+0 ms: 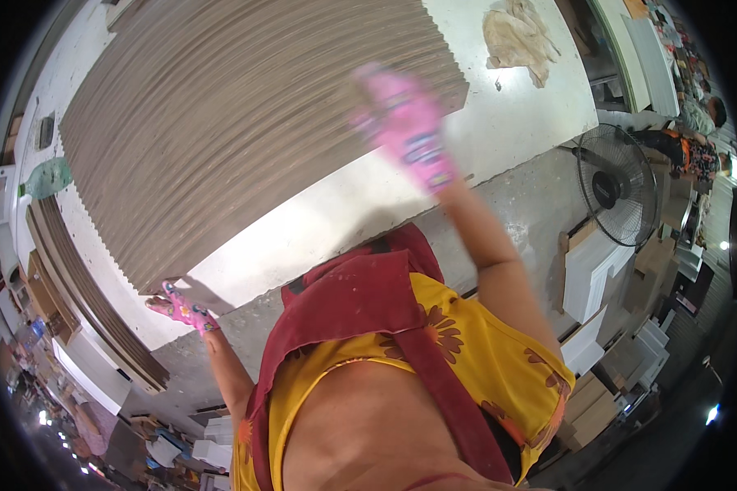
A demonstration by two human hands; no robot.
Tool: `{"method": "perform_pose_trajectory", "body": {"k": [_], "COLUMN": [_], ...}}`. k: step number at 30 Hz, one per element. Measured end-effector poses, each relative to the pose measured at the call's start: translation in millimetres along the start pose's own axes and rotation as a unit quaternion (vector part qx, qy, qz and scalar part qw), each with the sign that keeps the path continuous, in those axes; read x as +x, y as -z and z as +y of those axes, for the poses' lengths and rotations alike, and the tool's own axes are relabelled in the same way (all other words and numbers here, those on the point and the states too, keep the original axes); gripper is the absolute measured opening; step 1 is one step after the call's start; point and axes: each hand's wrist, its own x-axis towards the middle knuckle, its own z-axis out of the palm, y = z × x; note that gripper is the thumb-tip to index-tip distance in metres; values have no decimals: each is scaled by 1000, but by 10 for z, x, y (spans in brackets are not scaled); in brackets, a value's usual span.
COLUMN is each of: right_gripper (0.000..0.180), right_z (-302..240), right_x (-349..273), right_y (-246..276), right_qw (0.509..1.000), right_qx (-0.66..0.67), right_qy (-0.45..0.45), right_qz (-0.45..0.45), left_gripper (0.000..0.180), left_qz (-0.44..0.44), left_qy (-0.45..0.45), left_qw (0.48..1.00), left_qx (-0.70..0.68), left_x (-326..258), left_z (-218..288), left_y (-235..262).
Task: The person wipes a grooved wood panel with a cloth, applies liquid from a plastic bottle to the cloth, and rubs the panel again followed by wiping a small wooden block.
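Observation:
A broad stack of grey-brown ridged strips (262, 123), laid side by side, covers much of the white table (336, 200). My left hand (187, 313), in a pink patterned glove, is at the near left corner of the strips, its thumb and fingers apart. Over the right part of the strips is my right hand (413, 131), gloved in the same pink. Motion smears its fingers, and I cannot make out whether they hold anything. A crumpled beige cloth (517, 39) lies on the table to the far right of the strips.
A green translucent bottle (49, 177) lies at the table's left side, near several long brown strips (90, 286). To the right stands a black fan (617, 186), with white panels (590, 274) and cardboard beside it. Other people (692, 151) are in the right background.

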Motion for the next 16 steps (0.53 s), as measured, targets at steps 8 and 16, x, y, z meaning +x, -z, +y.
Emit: {"method": "perform_pose_trajectory", "body": {"k": [8,16], "right_gripper": [45,40], "right_z": [-395,2303], "right_x": [261,244], "right_y": [121,844], "right_qw": [941,984], "right_qx": [-51,-20], "right_qy": [7,-90], "right_qz": [-334,-155], "left_gripper": [88,88], "left_qz": [60,66], "left_qy": [29,19], "left_qw": [979,979], "left_qx": [191,194], "left_x": [-756,-742], "left_z": [864,854], "left_y": [-1063,-1062]}}
